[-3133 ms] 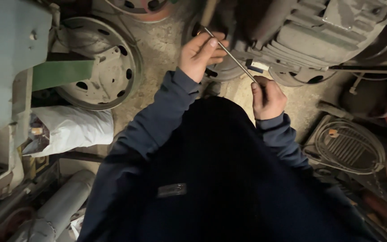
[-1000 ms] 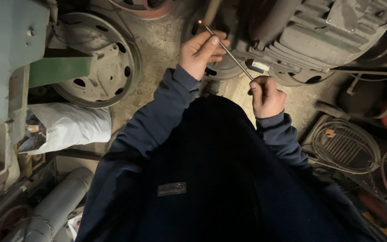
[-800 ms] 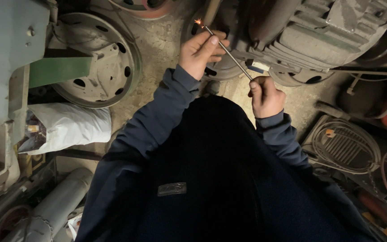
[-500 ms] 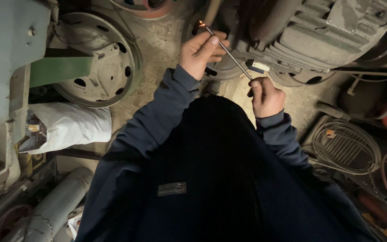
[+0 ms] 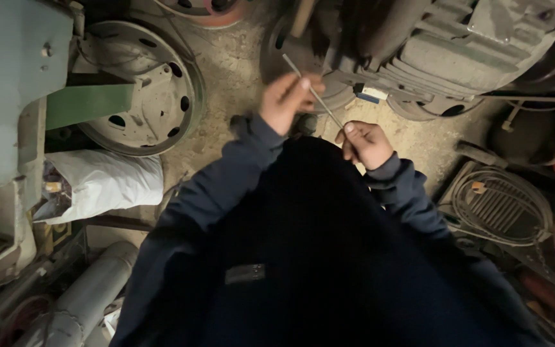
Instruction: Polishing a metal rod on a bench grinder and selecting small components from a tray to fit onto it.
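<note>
Both my hands hold a thin grey metal rod [image 5: 321, 103] that slants from upper left to lower right. My left hand [image 5: 287, 97] pinches its upper part, with the rod's tip sticking out above my fingers. My right hand [image 5: 366, 142] is closed around the lower end. The rod hangs in front of a large grey ribbed electric motor [image 5: 444, 51]. My dark blue sleeves and dark jacket fill the lower middle of the view.
A grey metal wheel rim [image 5: 146, 87] lies on the sandy floor at the left, beside a green and pale blue machine frame [image 5: 14, 96]. A white sack [image 5: 107, 186] sits below it. Coiled cable on a grille [image 5: 502, 205] is at the right, a grey pipe [image 5: 91, 295] at the lower left.
Both hands and the rod have dropped lower in the view and away from the motor. The small orange glow at the rod's upper tip is gone.
</note>
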